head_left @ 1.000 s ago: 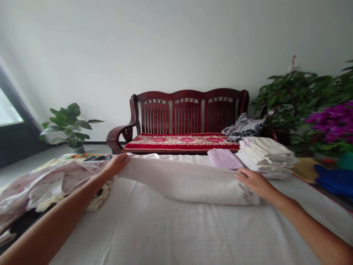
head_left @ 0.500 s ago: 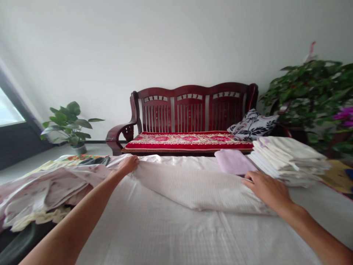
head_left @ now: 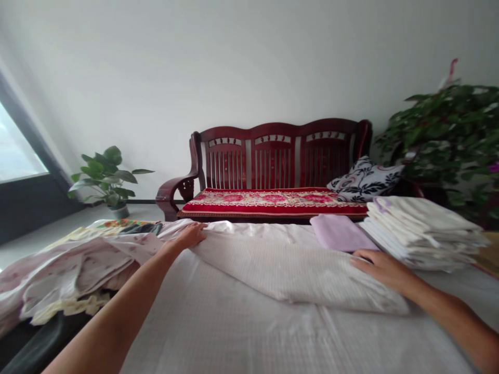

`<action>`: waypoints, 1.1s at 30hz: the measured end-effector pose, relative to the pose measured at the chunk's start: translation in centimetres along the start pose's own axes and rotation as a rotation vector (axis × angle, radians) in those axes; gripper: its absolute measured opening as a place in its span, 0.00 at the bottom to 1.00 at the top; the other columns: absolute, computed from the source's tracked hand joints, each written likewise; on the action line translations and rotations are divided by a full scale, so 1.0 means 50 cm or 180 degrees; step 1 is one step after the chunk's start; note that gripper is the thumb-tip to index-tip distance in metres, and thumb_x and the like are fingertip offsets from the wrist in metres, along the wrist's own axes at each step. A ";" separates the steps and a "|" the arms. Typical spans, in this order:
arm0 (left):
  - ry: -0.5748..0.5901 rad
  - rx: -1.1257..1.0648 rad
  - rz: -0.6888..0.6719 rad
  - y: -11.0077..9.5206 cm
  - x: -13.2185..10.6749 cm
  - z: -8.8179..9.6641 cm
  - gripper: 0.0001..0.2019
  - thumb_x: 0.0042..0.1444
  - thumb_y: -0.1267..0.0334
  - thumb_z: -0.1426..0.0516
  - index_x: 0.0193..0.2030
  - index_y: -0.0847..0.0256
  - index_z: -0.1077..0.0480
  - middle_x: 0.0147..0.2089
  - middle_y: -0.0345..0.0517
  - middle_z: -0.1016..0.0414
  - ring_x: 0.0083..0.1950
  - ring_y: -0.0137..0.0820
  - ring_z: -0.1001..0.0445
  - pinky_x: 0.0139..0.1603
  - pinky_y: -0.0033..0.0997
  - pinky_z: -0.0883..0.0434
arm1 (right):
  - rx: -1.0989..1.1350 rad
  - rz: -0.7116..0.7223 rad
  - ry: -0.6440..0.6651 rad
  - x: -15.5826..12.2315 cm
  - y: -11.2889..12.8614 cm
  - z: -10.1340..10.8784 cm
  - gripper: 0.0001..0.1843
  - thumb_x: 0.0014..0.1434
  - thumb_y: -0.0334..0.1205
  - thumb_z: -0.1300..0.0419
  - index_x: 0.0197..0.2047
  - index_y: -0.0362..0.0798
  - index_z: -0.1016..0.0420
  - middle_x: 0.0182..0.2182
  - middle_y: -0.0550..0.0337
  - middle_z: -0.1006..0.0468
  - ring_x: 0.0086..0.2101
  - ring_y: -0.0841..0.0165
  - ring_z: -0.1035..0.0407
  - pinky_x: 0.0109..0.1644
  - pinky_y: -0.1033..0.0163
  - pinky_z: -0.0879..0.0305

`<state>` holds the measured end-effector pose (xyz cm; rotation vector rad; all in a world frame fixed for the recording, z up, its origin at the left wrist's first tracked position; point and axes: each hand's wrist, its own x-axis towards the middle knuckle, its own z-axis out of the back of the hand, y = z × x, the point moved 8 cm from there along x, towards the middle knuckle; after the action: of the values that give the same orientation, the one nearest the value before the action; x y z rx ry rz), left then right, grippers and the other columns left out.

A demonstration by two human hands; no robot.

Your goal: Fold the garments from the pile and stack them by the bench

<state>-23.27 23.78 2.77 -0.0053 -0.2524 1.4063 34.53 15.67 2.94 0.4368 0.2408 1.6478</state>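
A pale, finely checked cloth [head_left: 273,265] lies folded into a long strip across the white-covered table, narrower at its left end. At that left end my left hand [head_left: 192,235] rests on the cloth, fingers stretched out and slightly apart. My right hand [head_left: 384,267] lies over the wider right part, its thumb and fingers apart on the fabric. Just beyond the right hand is a folded lilac cloth [head_left: 340,232]. Beside it stands a stack of folded whitish cloths [head_left: 424,228].
A loose heap of clothes [head_left: 78,272] lies on the left. White sheeting [head_left: 218,332] covers the table. Behind stands a dark red wooden bench [head_left: 273,161] with a patterned cushion [head_left: 366,179]. Potted plants [head_left: 109,174] stand at left and right.
My left hand has loosened from a closed grip to outstretched fingers. My right hand has settled flatter onto the cloth. The view has shifted slightly left.
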 end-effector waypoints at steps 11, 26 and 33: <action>-0.0224 -0.0028 -0.0208 0.007 -0.026 0.081 0.12 0.56 0.60 0.45 0.42 0.60 0.23 0.45 0.52 0.20 0.49 0.41 0.24 0.53 0.36 0.30 | 0.0645 0.0223 0.0988 -0.044 0.026 0.044 0.25 0.49 0.59 0.41 0.39 0.46 0.21 0.37 0.52 0.19 0.40 0.54 0.26 0.43 0.60 0.33; -0.0964 -0.0083 -0.0800 -0.083 -0.337 0.150 0.09 0.57 0.67 0.49 0.39 0.55 0.29 0.45 0.46 0.22 0.52 0.41 0.27 0.61 0.40 0.35 | -0.0416 0.0943 -0.0973 -0.304 0.030 0.100 0.13 0.45 0.32 0.46 0.33 0.57 0.27 0.40 0.54 0.19 0.47 0.54 0.27 0.54 0.51 0.34; -0.0858 0.0097 -0.0717 -0.083 -0.419 0.118 0.09 0.56 0.68 0.49 0.38 0.54 0.29 0.45 0.48 0.22 0.52 0.44 0.28 0.59 0.44 0.35 | -0.0584 0.1176 -0.1122 -0.329 0.053 0.100 0.14 0.47 0.30 0.47 0.34 0.54 0.26 0.41 0.57 0.19 0.48 0.58 0.27 0.55 0.52 0.34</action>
<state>-23.27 1.81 5.56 0.2326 -0.4412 1.1845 35.47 -1.38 6.20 0.6492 -0.2675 1.8953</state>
